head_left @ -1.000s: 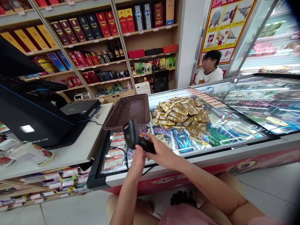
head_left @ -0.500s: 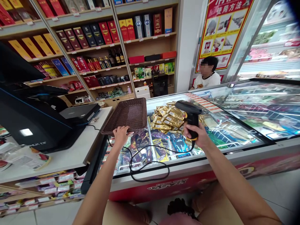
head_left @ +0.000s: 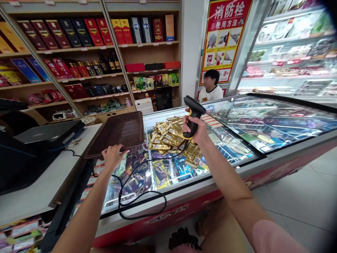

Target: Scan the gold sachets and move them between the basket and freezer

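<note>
My left hand (head_left: 113, 157) is closed on the near rim of a brown woven basket (head_left: 119, 130), which tilts toward me on the freezer's left end. Inside, the basket shows no items. In my right hand (head_left: 199, 130) is a black barcode scanner (head_left: 195, 109) with yellow trim, fingers wrapped round its handle. It is held above a heap of gold foil packets (head_left: 167, 136) on the freezer's glass top. The scanner's black cable (head_left: 147, 161) runs left across the glass and loops over the freezer's front edge.
A chest freezer (head_left: 221, 177) with a glass top spans the front. At left stands a white counter (head_left: 34, 200) with a dark machine (head_left: 50, 133). Shelves of boxed bottles (head_left: 79, 31) line the back. A person (head_left: 211, 86) is beyond the freezer, near a red poster (head_left: 223, 38).
The view has turned right, so the scene sits further left. My right hand has lifted the scanner and tipped its head up, uncovering more gold packets. My left hand keeps hold of the basket.
</note>
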`<state>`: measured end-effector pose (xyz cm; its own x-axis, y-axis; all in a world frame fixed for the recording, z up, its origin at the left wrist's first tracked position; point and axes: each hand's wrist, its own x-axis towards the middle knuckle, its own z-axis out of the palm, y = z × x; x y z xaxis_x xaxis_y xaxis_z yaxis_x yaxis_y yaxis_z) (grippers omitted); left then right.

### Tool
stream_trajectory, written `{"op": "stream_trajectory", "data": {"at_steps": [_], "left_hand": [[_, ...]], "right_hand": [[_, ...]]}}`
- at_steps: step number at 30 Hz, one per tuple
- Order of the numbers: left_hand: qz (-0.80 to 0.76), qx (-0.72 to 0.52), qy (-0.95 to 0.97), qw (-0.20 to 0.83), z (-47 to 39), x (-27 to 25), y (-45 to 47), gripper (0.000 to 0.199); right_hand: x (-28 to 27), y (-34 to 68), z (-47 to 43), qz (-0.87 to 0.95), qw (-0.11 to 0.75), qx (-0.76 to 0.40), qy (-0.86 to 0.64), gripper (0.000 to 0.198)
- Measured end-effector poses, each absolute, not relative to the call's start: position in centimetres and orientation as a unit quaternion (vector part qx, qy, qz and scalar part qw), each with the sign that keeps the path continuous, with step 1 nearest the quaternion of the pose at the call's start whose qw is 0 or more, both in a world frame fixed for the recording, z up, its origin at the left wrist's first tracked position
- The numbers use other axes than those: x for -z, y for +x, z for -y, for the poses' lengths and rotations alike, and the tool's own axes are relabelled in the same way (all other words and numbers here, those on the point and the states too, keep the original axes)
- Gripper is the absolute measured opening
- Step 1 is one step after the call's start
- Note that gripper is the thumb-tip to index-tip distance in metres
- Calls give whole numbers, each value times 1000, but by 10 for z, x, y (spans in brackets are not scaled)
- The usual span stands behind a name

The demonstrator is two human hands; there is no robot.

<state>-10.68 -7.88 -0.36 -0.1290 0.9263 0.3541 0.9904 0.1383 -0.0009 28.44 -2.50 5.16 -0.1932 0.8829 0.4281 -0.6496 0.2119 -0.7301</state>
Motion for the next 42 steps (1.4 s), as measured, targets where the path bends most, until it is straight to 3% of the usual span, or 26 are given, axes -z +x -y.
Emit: {"op": "stream_trajectory", "data": {"at_steps": [4,8,13,18,22,27,36,42], "left_hand": [[737,141,-644,146,82,2,-92,38],[654,250,-691,179,74,-8,-46,39],[549,317,-773,0,21,-33,24,22],[543,305,-782,-26,-34,-40,74,11],[526,314,-790,-24,-14,-37,81,12],[455,339,-822,-47,92,-31,27,20],[615,149,-772,-58,199,20,-145,31],[667,217,-710,-57,233,-11,-191,33]], "right_hand": [[-32,279,17,467,596,-639,-134,33],[-22,276,21,482,576,-644,-150,32],[-23,278,26,473,563,-659,-159,33],[-14,275,27,465,548,-673,-177,31],[-8,279,21,452,541,-685,-183,28],[-9,294,15,458,562,-664,-185,26],[-13,298,18,453,590,-644,-180,20],[-13,327,9,452,640,-598,-169,10]]}}
